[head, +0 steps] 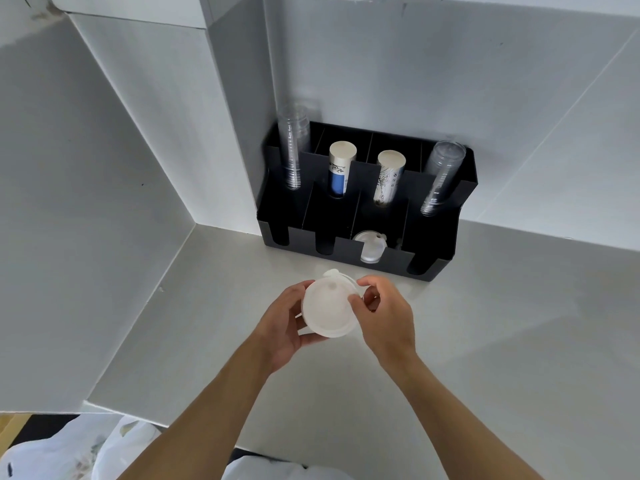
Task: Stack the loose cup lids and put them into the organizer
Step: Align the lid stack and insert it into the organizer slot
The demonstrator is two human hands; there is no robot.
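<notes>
A stack of translucent white cup lids (pixel 327 308) is held above the counter, just in front of the black organizer (pixel 446 237). My left hand (pixel 284 323) cups the stack from the left and below. My right hand (pixel 384 310) pinches its right rim with thumb and fingers. More lids (pixel 370 249) stand on edge in the organizer's third front slot from the left. The other front slots look dark and I cannot see anything in them.
The organizer's back compartments hold two stacks of clear cups (pixel 293 150) (pixel 441 178) at the ends and two stacks of paper cups (pixel 341 168) (pixel 389 176) between them. White walls close the left and back. A white plastic bag (pixel 69 448) lies below the counter edge.
</notes>
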